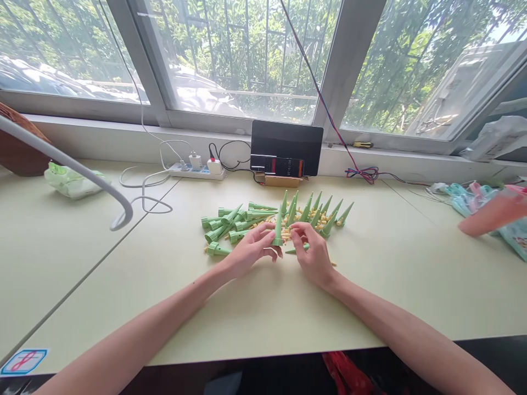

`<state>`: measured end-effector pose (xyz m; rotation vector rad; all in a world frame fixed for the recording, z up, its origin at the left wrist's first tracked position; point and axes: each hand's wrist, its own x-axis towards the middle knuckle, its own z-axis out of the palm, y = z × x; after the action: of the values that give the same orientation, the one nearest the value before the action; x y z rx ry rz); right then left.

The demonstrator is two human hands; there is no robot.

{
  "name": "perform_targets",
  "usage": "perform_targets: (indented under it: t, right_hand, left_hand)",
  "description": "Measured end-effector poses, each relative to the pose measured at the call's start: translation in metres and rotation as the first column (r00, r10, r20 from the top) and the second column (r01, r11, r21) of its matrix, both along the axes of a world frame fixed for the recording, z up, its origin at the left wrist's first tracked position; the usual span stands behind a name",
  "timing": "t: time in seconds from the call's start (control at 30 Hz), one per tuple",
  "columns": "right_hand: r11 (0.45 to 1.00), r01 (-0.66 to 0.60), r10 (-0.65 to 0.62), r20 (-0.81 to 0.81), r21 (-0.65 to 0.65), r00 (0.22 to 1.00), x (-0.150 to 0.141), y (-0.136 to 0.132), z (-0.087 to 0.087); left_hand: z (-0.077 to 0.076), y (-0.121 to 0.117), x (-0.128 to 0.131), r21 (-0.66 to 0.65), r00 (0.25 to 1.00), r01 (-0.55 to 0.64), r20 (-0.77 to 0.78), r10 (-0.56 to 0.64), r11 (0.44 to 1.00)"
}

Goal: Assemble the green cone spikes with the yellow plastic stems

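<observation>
Your left hand (254, 245) holds one green cone (279, 226), point up, near the other green cones (307, 208). Your right hand (313, 255) has its fingers close together by the yellow sticks (287, 235) — I can't tell if they pinch one. You seem busy with that cone — next needs steady holding and careful fingers.

Stretches left arm (173, 318) from near left, slanting far and right; stretches right arm (405, 326) from near right, slanting far and left; bends left hand (250, 246) in a grip, with fingers (261, 229) curled; curls right hand (314, 253) just beside, slightly apart.
</observation>
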<state>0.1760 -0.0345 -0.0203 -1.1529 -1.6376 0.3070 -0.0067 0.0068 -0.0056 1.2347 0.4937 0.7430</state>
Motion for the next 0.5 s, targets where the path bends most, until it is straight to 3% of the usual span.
perform_targets:
  t: [0.5]
  right_hand:
    - [0.995,-0.093,0.093,-0.014,-0.027,0.996,0.0014,0.0019,-0.0018]
  left_hand:
    - [0.0045,-0.0031,0.0020,0.327,0.975,-0.052,-0.186,0.118,0.944]
